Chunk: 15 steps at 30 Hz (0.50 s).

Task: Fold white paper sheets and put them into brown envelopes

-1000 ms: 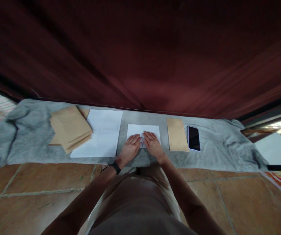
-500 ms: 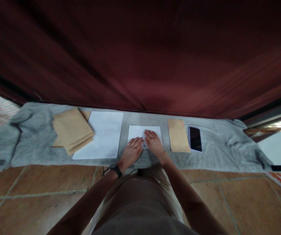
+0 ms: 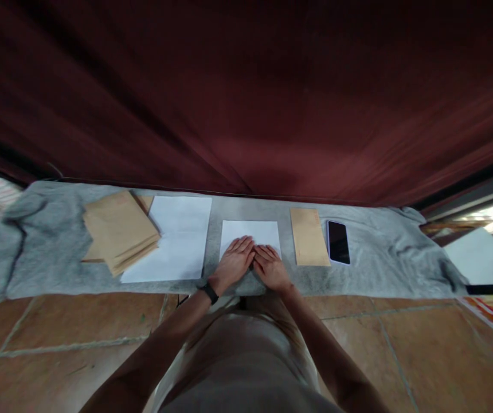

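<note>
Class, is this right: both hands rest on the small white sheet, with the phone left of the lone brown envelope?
No: the head view shows the phone right of the lone brown envelope. The left hand and right hand rest on the small white sheet.

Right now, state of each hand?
Left hand: open, palm down on the white paper.
Right hand: open, palm down, on the same white paper.

The left hand point(image 3: 235, 256) and right hand point(image 3: 271, 268) are lying palms down, close together, forearms point(image 3: 169, 330) angling inward.
</note>
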### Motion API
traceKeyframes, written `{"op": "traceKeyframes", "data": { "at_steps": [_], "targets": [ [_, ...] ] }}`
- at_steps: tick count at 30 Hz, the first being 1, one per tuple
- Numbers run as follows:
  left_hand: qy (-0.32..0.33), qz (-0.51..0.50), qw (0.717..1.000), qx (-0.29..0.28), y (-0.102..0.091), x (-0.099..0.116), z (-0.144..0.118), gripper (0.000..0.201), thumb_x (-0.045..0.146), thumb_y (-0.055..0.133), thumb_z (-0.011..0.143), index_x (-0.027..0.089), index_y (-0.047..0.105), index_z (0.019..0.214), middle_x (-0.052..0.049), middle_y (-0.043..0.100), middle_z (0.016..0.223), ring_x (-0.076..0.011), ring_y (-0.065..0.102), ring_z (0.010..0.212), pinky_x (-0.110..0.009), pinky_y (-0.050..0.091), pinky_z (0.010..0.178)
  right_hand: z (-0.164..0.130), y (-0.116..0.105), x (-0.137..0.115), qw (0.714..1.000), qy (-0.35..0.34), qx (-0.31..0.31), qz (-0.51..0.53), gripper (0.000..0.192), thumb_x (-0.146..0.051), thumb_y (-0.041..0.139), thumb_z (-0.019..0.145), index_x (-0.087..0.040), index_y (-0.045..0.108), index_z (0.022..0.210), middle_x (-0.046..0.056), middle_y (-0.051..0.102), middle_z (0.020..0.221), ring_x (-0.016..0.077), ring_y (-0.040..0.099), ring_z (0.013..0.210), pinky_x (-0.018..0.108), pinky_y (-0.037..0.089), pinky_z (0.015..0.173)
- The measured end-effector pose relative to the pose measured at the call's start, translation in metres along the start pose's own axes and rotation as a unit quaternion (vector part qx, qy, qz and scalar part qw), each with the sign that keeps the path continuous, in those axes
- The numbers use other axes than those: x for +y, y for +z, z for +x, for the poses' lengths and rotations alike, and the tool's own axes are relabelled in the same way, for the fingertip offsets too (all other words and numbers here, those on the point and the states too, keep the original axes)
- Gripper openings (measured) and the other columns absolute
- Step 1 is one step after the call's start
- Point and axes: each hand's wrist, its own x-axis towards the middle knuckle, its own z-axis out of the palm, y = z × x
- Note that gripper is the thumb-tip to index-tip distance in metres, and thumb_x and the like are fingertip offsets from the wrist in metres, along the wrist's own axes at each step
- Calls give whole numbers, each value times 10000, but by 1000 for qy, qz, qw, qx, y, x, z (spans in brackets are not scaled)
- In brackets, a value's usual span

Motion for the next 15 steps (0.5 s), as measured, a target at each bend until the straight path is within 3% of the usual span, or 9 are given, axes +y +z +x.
{"op": "traceKeyframes", "data": {
  "at_steps": [7, 15],
  "targets": [
    [-18, 4, 999, -28, 2, -14, 35, 517, 312, 302, 1061, 103, 500, 1491, -136, 469, 1591, -231, 386, 1506, -441, 266, 1259, -2, 2, 0, 1000, -2, 13, -2, 344, -262, 519, 1018, -208, 683, 1315, 86, 657, 1407, 238, 573, 1339, 479, 366, 1222],
    [-55, 18, 998, 4, 3, -33, 42, 532, 273, 330, 1042, 98, 451, 1530, -139, 444, 1607, -223, 346, 1530, -408, 248, 1269, -1, 0, 1, 1000, -7, 17, 9, 326, -254, 548, 1010, -250, 694, 1302, 63, 635, 1436, 221, 559, 1352, 474, 367, 1218]
  ]
}}
